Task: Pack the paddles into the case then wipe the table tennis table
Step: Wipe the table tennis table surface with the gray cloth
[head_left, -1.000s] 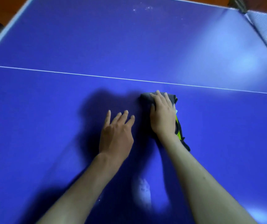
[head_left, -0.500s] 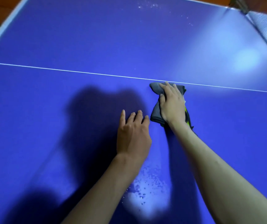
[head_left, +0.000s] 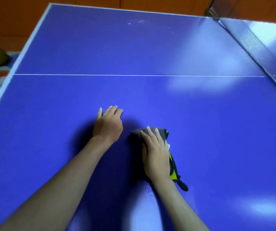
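Wiping step under way; right hand [head_left: 156, 157] presses flat on the cloth [head_left: 152, 130], left hand [head_left: 108, 125] spread on the bench [head_left: 217, 130]; next, likely sweep toward the specks [head_left: 140, 22].

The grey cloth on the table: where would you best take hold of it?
Grip the grey cloth at its bunched far end, coming from above: that part stands raised beyond the right hand, while the thin dark tail lies flat toward the wrist.
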A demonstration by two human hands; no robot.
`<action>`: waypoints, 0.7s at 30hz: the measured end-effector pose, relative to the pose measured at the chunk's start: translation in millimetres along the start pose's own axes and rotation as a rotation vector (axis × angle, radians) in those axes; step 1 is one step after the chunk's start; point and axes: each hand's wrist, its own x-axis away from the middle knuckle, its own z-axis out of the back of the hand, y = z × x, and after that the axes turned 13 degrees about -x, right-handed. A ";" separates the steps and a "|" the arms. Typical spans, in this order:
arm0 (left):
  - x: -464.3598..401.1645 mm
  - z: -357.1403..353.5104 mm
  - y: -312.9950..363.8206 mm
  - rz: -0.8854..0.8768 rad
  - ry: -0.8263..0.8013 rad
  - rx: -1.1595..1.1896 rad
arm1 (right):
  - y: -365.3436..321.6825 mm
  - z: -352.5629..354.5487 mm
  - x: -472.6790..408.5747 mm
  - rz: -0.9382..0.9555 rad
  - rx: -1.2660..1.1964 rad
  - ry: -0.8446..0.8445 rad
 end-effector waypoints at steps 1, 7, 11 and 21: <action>3.2 1.0 -7.2 -0.007 0.015 -0.019 | -3.8 -1.0 10.9 0.001 0.012 -0.004; -10.5 -0.2 -49.7 0.019 0.005 -0.084 | -6.3 -3.2 -1.5 0.012 0.009 -0.018; -12.5 -6.4 -60.5 0.050 -0.044 -0.084 | -3.1 -15.2 -56.1 0.000 -0.029 -0.015; -18.7 3.1 -54.4 0.061 -0.068 -0.143 | -2.8 -52.2 -232.5 -0.064 -0.055 0.029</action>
